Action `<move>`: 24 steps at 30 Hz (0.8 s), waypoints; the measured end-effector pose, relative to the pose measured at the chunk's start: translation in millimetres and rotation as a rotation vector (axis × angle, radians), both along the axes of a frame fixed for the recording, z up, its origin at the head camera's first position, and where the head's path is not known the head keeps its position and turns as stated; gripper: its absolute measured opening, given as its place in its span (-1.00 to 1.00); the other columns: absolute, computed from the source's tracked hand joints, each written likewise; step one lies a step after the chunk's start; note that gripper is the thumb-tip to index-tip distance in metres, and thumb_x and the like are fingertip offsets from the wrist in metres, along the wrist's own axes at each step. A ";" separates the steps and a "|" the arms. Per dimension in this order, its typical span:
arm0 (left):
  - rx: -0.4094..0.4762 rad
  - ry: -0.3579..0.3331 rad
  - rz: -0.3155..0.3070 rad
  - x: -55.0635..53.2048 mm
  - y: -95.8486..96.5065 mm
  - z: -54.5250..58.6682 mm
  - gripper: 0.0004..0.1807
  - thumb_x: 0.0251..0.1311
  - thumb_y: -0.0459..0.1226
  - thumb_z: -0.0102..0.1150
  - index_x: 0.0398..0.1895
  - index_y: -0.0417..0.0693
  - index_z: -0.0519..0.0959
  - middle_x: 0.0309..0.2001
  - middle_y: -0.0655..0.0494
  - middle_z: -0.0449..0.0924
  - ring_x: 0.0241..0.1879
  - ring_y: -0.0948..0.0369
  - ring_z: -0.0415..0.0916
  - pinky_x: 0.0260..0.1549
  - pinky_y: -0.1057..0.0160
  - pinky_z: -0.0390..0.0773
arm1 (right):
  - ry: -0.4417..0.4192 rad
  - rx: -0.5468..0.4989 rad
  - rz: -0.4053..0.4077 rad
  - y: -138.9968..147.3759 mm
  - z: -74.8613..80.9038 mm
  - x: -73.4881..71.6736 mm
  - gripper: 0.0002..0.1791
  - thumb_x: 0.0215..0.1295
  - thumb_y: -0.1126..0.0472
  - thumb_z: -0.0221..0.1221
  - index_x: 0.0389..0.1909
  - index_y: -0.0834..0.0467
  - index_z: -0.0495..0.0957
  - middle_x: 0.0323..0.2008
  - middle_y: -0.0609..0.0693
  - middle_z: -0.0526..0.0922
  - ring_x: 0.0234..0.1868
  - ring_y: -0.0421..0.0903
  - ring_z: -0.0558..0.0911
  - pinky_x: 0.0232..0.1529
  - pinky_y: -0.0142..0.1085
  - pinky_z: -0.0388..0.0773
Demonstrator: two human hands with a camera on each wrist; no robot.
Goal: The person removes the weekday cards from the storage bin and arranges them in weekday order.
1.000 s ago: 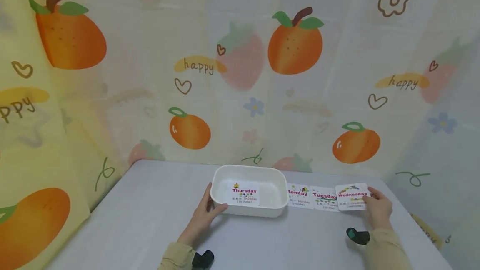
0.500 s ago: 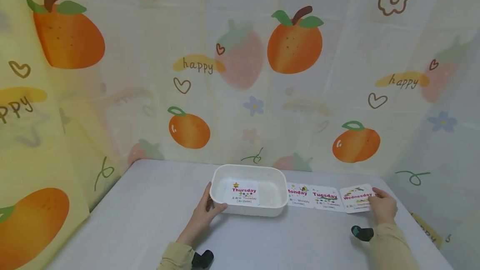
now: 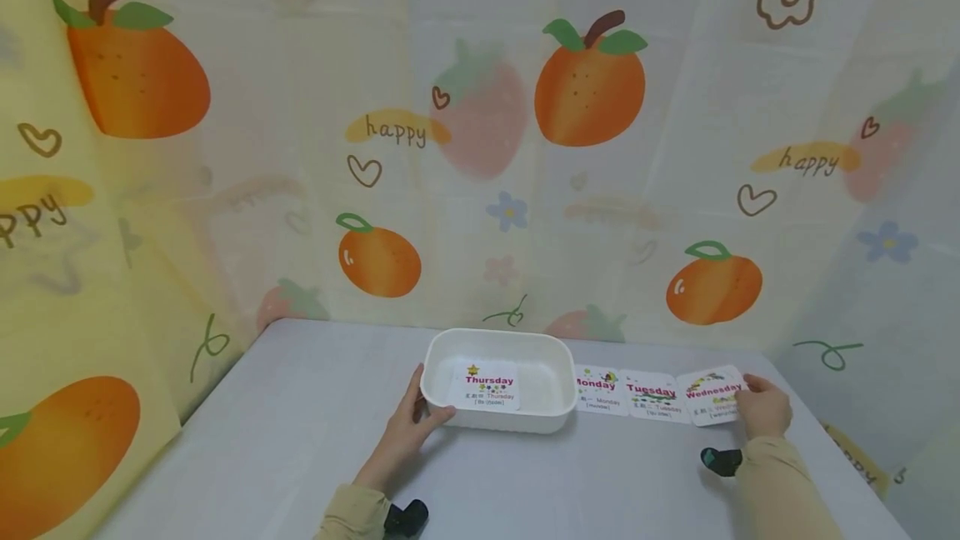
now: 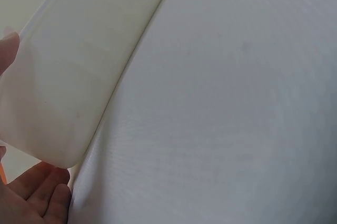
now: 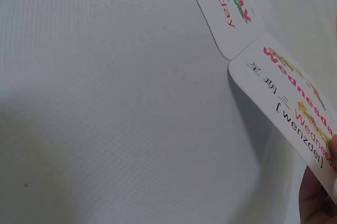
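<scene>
In the head view my left hand [image 3: 405,437] grips the left end of a white plastic tub [image 3: 502,421], thumb at the front rim and fingers around the side. A "Thursday" card [image 3: 489,394] lies inside the tub. On the right, my right hand [image 3: 765,408] pinches the right edge of the "Wednesday" card [image 3: 711,407]. In the right wrist view this Wednesday card [image 5: 284,89] tilts, its held side raised above the cloth, its near corner meeting the "Tuesday" card [image 5: 231,34]. A "Monday" card [image 3: 597,398] lies between the tub and Tuesday, its left edge hidden.
A white cloth covers the table [image 3: 570,482]. Behind it hangs a fruit-printed curtain [image 3: 465,265], which also runs along the left side. Black devices sit at both wrists, the left strap [image 3: 407,517] and the right strap [image 3: 722,462].
My right hand has drawn the Wednesday card rightward off the Tuesday card, then brought it slightly back left beside it. The left hand and tub have stayed put.
</scene>
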State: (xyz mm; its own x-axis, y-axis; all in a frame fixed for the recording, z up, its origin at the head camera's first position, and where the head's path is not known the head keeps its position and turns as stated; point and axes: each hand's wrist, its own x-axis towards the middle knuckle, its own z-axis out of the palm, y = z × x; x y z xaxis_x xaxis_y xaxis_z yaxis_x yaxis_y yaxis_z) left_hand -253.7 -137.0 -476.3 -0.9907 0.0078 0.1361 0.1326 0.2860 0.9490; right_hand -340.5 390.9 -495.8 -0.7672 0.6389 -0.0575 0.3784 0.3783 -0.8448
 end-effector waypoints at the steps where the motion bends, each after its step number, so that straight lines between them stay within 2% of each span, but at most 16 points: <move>1: -0.003 -0.003 0.001 0.5 0.3 1.1 -0.03 0.10 -0.24 0.28 0.45 -0.16 -0.12 0.37 -0.26 -0.01 0.34 -0.15 -0.06 0.26 -0.08 0.04 | 0.002 -0.002 -0.003 -0.5 -0.3 1.1 -0.48 0.33 0.35 -0.12 0.33 0.32 0.17 0.24 0.37 0.23 0.19 0.27 0.25 0.15 0.08 0.29; 4: -0.014 0.007 0.001 -2.6 -0.6 -5.3 -0.02 0.11 -0.18 0.28 0.46 -0.10 -0.13 0.38 -0.23 -0.01 0.34 -0.13 -0.05 0.26 -0.07 0.06 | -0.005 -0.032 0.011 -8.1 9.1 11.1 -0.47 0.33 0.37 -0.10 0.32 0.36 0.13 0.25 0.38 0.22 0.21 0.29 0.23 0.18 0.07 0.26; 7: -0.017 0.012 -0.005 -0.5 -0.9 -2.6 -0.02 0.11 -0.17 0.28 0.46 -0.11 -0.14 0.38 -0.24 -0.01 0.34 -0.13 -0.04 0.26 -0.07 0.07 | -0.015 -0.072 0.034 -21.2 27.6 26.1 -0.46 0.34 0.38 -0.10 0.32 0.38 0.08 0.27 0.38 0.18 0.26 0.29 0.18 0.23 0.06 0.20; 10: -0.012 0.007 -0.009 -0.1 -1.1 -0.5 -0.01 0.10 -0.18 0.28 0.46 -0.13 -0.14 0.38 -0.25 -0.01 0.33 -0.14 -0.05 0.26 -0.08 0.06 | -0.030 -0.086 0.063 -26.5 36.0 34.3 -0.44 0.31 0.38 -0.07 0.31 0.41 0.07 0.27 0.39 0.15 0.28 0.31 0.12 0.26 0.07 0.11; 11: -0.017 0.006 -0.006 -0.3 -1.4 -0.6 -0.01 0.10 -0.18 0.28 0.46 -0.12 -0.14 0.38 -0.25 0.00 0.33 -0.14 -0.04 0.26 -0.08 0.06 | -0.040 -0.086 0.079 -26.3 35.6 35.2 -0.43 0.31 0.38 -0.06 0.31 0.42 0.06 0.27 0.40 0.14 0.27 0.31 0.12 0.26 0.07 0.10; 15: -0.035 0.013 0.007 -11.6 -3.8 -19.3 0.01 0.08 -0.10 0.29 0.47 -0.03 -0.14 0.39 -0.18 0.00 0.34 -0.09 -0.04 0.27 -0.04 0.06 | -0.071 -0.095 0.134 -24.1 27.5 37.3 -0.37 0.28 0.36 -0.03 0.31 0.45 0.00 0.27 0.44 0.10 0.25 0.33 0.12 0.26 0.09 0.07; 16: -0.034 0.011 0.008 -12.4 -3.7 -20.3 0.01 0.08 -0.10 0.30 0.47 -0.03 -0.13 0.39 -0.17 -0.01 0.35 -0.09 -0.04 0.27 -0.04 0.06 | -0.075 -0.099 0.143 -23.8 25.6 38.1 -0.36 0.28 0.35 -0.03 0.32 0.46 -0.02 0.27 0.45 0.08 0.25 0.34 0.11 0.26 0.09 0.07; 19: -0.034 0.006 0.006 -12.1 -3.1 -19.8 0.00 0.09 -0.11 0.29 0.47 -0.04 -0.14 0.40 -0.17 -0.03 0.35 -0.09 -0.05 0.27 -0.03 0.06 | -0.080 -0.103 0.142 -24.2 22.8 39.4 -0.35 0.28 0.35 -0.05 0.33 0.45 -0.05 0.29 0.45 0.04 0.27 0.35 0.09 0.27 0.09 0.07; 24: -0.012 -0.004 -0.001 -5.9 -1.4 -10.1 -0.02 0.10 -0.18 0.28 0.46 -0.09 -0.14 0.40 -0.20 -0.07 0.34 -0.12 -0.05 0.27 -0.05 0.05 | -0.080 -0.091 0.136 -23.7 21.5 39.0 -0.34 0.30 0.32 -0.04 0.33 0.44 -0.06 0.29 0.46 0.03 0.28 0.36 0.05 0.28 0.09 0.02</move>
